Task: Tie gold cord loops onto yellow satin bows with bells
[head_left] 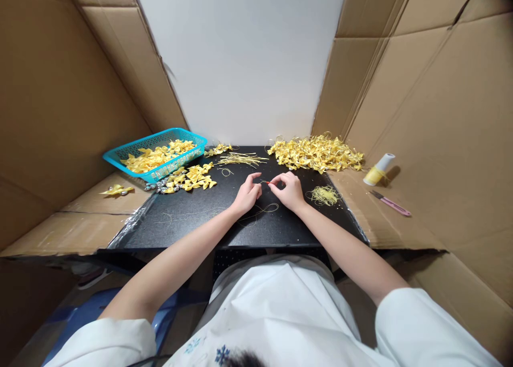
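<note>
We pinch a tiny red piece (pixel 267 182) between left hand (pixel 247 194) and right hand (pixel 289 190), fingers closed on it, over the black surface (pixel 192 217). A thread (pixel 262 211) trails below. Yellow bows (pixel 316 153) are piled within reach; the basket (pixel 120 156) sits left.

No legible text showing in this view.
Nothing is reading as letters, numbers, brand marks or signs on the cardboard walls (pixel 441 116), the teal basket (pixel 154 154), the thread spool (pixel 379 169) or the black table (pixel 192 217). The white garment (pixel 280 313) is showing a small blue snowflake-like print near the bottom edge, but it is carrying no readable characters. The wall behind is showing blank.
</note>
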